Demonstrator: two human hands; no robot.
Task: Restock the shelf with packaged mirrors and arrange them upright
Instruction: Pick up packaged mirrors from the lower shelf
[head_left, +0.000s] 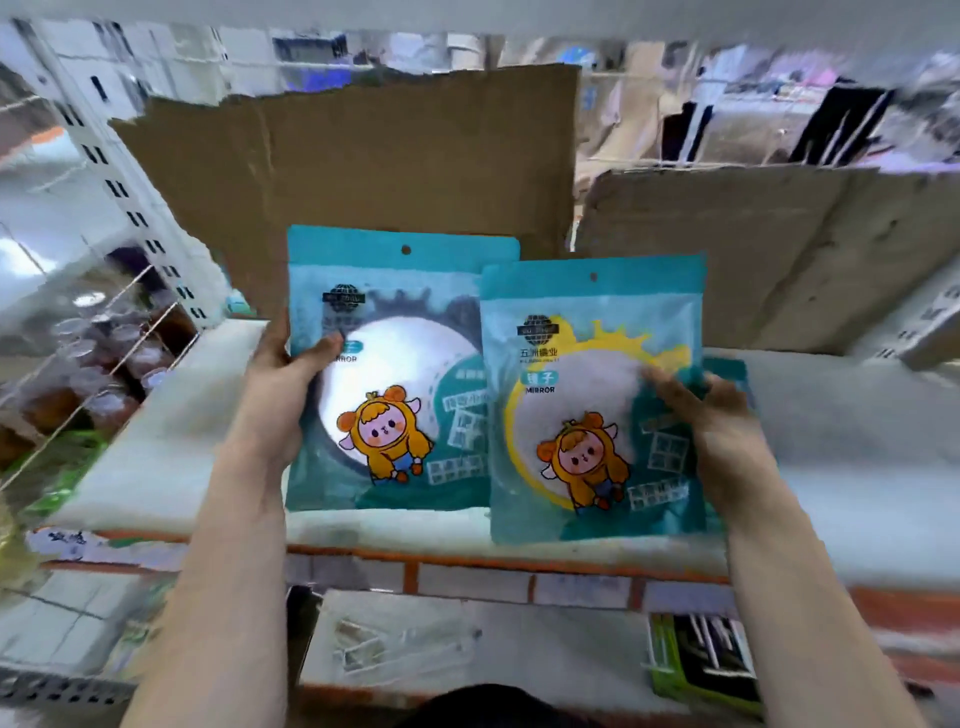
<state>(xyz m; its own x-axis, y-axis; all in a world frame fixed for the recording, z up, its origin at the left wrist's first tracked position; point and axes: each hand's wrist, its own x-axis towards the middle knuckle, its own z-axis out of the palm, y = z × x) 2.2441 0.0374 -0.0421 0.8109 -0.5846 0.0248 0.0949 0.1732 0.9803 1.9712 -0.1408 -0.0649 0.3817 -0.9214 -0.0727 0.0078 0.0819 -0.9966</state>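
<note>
**White shelf with two mirror packs held upright**

Brown cardboard (389, 171) stands at the back of the white shelf (156, 457), and a second, greyer cardboard sheet (753, 249) leans to the right of it. On the left I see a white post (124, 187) with dark slots.

Over the shelf I see two teal mirror packs, both upright with the hang hole on top. The left hand (283, 374) grips the grey-framed mirror pack (405, 374) at its left edge, with the thumb pressed on the front. The right hand (711, 421) grips the yellow-framed mirror pack (592, 405) at its right edge, thumb on the front and fingers behind. The yellow-framed one is nearer to me and covers the right edge of the other. Its bottom is near the front edge of the shelf; if the packs touch the shelf, I cannot tell.

Below, an orange and white price strip (467, 577) runs along the shelf front.
</note>
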